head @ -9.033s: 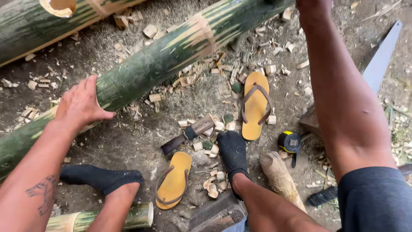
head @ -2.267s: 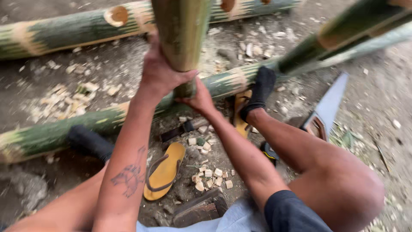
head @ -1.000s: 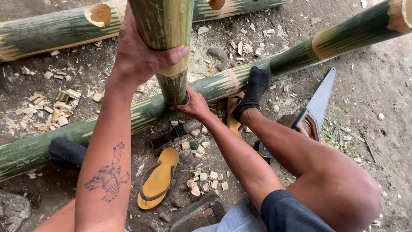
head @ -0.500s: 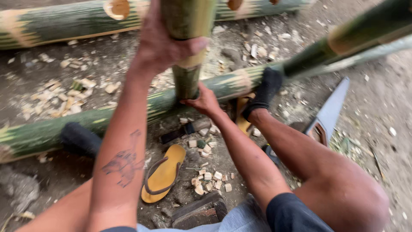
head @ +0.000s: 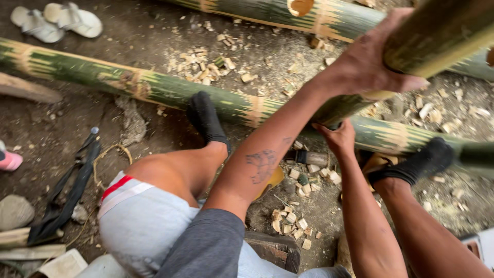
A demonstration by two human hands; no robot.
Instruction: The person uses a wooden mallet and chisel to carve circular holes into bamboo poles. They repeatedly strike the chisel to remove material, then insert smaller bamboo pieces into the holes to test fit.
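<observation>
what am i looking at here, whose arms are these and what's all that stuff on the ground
This is a single view from a camera worn on a person's head, looking down at their own arms and legs. There is no machine, just bare hands.

The left hand, on the tattooed arm, grips a thick bamboo pole that is raised close to the camera. The right hand holds the pole's lower end, just above another bamboo pole lying on the ground. The feet wear black socks.

On the dirt lie pale wood chips, a pair of sandals at top left, and a third bamboo pole with a cut hole.
</observation>
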